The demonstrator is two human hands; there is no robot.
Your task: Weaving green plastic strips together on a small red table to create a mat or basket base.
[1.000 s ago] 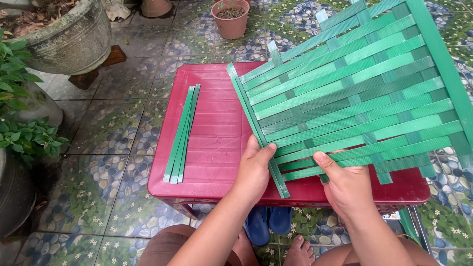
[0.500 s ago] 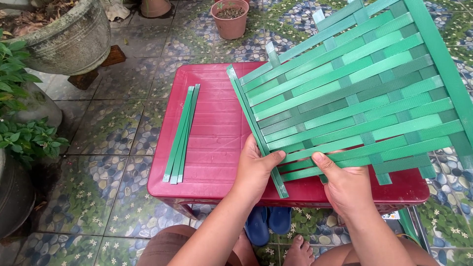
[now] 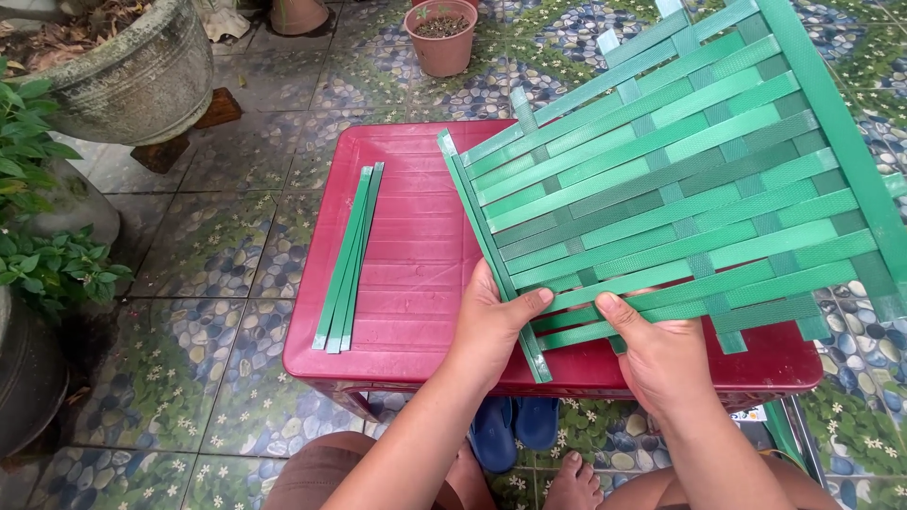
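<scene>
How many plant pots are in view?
4: a large grey pot top left, a dark pot at left edge, a terracotta pot top centre, another cut off at top. More may be hidden.

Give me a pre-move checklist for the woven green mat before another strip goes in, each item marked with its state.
1. Left hand on the woven green mat: ok, thumb pressed on its near edge.
2. Right hand on the mat: ok, thumb on the lowest strips.
3. Mat supported: not ok, its right part overhangs the red table.
4. Spare green strips available: ok, bundled on the table's left side, apart from the mat.
5. Weave tightness at the near edge: cannot tell.
6. A hand free to pick up a strip: not ok, both rest on the mat.
</scene>
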